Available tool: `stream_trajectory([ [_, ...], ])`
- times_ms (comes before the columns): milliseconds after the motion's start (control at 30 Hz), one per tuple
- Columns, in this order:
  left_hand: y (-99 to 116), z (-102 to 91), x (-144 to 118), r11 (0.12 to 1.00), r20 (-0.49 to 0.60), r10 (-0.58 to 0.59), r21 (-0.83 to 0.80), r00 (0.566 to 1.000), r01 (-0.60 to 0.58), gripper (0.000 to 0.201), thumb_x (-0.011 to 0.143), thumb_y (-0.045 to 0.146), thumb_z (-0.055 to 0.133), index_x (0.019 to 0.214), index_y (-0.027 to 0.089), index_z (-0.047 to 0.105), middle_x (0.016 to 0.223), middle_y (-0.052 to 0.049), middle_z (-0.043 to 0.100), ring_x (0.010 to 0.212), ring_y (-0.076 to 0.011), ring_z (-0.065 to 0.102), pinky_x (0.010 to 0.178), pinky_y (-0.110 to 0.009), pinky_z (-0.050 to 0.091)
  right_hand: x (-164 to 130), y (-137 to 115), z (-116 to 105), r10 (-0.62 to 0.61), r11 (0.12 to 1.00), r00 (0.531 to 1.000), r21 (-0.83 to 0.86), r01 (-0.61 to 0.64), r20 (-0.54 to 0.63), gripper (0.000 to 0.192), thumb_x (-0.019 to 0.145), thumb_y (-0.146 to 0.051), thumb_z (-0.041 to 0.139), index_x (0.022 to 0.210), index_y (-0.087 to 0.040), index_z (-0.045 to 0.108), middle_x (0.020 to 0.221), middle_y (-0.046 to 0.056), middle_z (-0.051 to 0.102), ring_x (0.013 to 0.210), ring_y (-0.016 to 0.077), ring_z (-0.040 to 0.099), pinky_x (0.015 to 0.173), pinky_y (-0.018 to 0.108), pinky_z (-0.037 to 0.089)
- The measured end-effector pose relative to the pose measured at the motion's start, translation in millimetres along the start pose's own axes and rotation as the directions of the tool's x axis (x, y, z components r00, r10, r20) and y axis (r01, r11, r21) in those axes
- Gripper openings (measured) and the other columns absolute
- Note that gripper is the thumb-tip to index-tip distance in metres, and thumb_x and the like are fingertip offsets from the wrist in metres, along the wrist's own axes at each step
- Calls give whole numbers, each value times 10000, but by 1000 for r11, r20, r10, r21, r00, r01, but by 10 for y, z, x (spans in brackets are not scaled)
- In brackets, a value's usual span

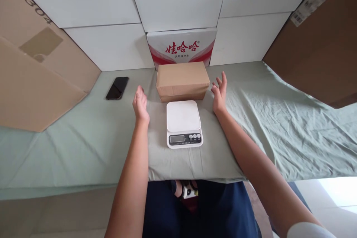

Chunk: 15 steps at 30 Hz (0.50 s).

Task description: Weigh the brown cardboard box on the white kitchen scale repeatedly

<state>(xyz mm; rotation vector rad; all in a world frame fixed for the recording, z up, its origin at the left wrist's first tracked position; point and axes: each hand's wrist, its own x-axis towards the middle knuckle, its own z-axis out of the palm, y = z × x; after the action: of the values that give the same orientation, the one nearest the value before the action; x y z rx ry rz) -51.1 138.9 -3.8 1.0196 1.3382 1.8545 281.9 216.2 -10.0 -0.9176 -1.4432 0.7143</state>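
Note:
A white digital kitchen scale [183, 123] lies flat on the green cloth, its display and buttons facing me; nothing rests on its platform. Right behind it stands a closed brown cardboard box [182, 80]. My left hand [141, 104] is held to the left of the scale and box, palm turned inward, fingers extended and holding nothing. On the other side, my right hand [220, 93] is close to the box's right end, fingers apart and empty. A small gap shows between each hand and the box.
A black smartphone [117, 88] lies left of my left hand. Behind the brown box is a white and red carton [182, 46] with Chinese lettering, against stacked white panels [178, 0]. Large cardboard sheets stand at left [41, 63] and right [315, 44]. The green cloth [83, 148] is wrinkled at right.

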Motion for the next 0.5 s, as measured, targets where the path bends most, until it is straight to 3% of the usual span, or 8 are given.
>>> stream_trajectory([
  [233, -5, 219, -174, 1000, 106, -10, 13, 994, 8, 874, 852, 829, 584, 1492, 235, 618, 1669, -148, 498, 1592, -315, 409, 1301, -438, 341, -65, -187, 126, 21, 994, 983, 101, -40, 183, 859, 953, -674, 517, 1677, -391, 150, 1720, 65, 419, 1554, 321, 473, 1286, 635, 380],
  [400, -25, 322, -245, 998, 188, -12, 59, 982, 1, 829, 866, 822, 589, 1442, 230, 662, 1616, -146, 567, 1560, -325, 465, 1289, -473, 355, -111, -267, 184, 4, 998, 978, 66, -18, 208, 872, 912, -721, 574, 1644, -350, 282, 1768, 57, 324, 1585, 338, 416, 1317, 609, 345],
  [500, 12, 340, -245, 997, 202, 18, 67, 979, -32, 798, 896, 816, 552, 1423, 229, 671, 1580, -152, 603, 1536, -324, 498, 1270, -465, 382, -114, -265, 185, -20, 999, 977, 51, 9, 211, 873, 930, -735, 543, 1661, -369, 236, 1775, 43, 309, 1618, 334, 367, 1325, 616, 332],
])
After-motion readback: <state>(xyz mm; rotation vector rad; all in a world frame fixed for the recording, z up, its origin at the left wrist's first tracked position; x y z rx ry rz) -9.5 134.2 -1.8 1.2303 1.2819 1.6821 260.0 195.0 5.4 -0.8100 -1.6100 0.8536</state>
